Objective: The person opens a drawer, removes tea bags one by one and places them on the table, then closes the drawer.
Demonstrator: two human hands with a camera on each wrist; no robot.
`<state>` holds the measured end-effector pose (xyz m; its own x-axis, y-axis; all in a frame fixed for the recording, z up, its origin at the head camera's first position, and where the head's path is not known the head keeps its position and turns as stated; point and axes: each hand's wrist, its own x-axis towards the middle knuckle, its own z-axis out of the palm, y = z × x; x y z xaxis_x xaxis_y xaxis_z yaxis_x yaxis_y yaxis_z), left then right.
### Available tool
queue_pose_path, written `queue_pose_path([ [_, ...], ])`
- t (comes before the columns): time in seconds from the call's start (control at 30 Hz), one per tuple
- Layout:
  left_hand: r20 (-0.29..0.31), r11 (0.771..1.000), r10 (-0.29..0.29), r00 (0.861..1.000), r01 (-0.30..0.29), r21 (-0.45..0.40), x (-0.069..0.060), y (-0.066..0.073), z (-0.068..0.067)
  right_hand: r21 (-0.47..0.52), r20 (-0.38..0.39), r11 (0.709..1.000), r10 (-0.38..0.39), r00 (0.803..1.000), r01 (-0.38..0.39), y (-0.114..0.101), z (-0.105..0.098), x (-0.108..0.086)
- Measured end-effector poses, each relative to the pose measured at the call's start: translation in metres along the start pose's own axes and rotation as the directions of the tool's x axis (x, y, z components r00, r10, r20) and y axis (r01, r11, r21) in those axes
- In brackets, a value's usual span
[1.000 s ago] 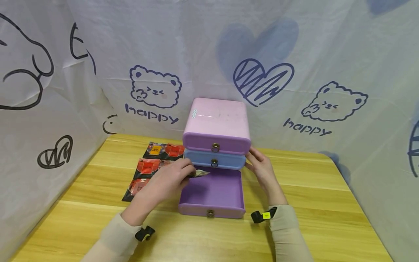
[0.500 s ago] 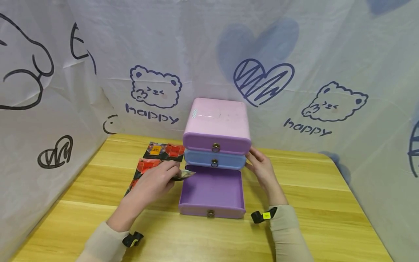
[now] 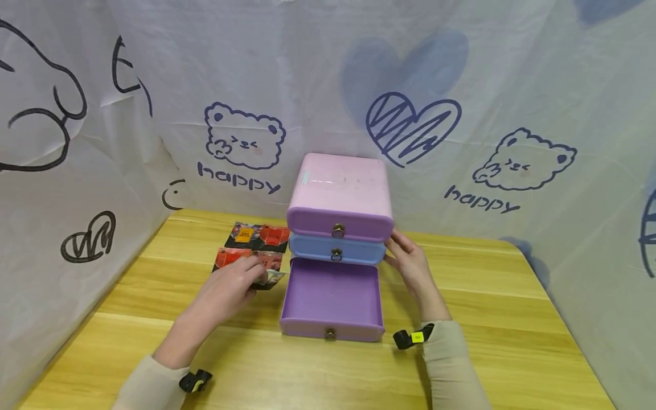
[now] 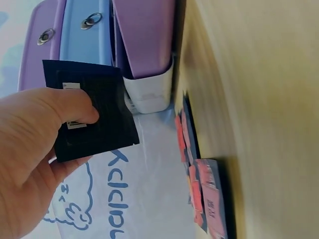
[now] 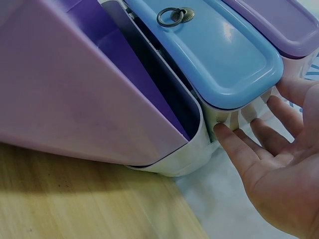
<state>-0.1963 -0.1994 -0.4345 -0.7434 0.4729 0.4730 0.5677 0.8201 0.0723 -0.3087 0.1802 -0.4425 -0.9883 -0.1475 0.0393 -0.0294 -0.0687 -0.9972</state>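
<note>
My left hand (image 3: 225,290) pinches a small black packet (image 4: 107,94), thumb over a white barcode label on its back. The hand is left of a small drawer chest (image 3: 340,182) and over flat black packets with red and orange labels (image 3: 274,234), partly hiding them. The chest's bottom purple drawer (image 3: 333,296) is pulled out and bare inside; the blue drawer (image 3: 307,247) and the top purple drawer (image 3: 307,221) are closed. My right hand (image 5: 284,174) touches the chest's right side beside the blue drawer, fingers extended.
The chest stands on a wooden table (image 3: 512,313) near a white cloth backdrop (image 3: 318,85) with bear and heart drawings. Small metal ring pulls (image 5: 172,16) hang on the drawer fronts. The open drawer juts toward the table's front.
My left hand has moved left, carrying the packet from over the open drawer to beside it, above the other packets. My right hand and the chest have stayed in place.
</note>
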Motion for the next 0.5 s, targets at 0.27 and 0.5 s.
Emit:
queue_pose_path([
  [0.27, 0.125, 0.998, -0.065, 0.990, 0.062, 0.027, -0.007, -0.001, 0.007, 0.006, -0.001, 1.000, 0.006, 1.000, -0.006, -0.001, 0.000, 0.000],
  [0.5, 0.191, 0.996, -0.092, 0.977, 0.087, 0.031, -0.008, 0.001, 0.014, 0.001, -0.001, 1.000, 0.007, 1.000, -0.007, 0.000, 0.000, 0.000],
])
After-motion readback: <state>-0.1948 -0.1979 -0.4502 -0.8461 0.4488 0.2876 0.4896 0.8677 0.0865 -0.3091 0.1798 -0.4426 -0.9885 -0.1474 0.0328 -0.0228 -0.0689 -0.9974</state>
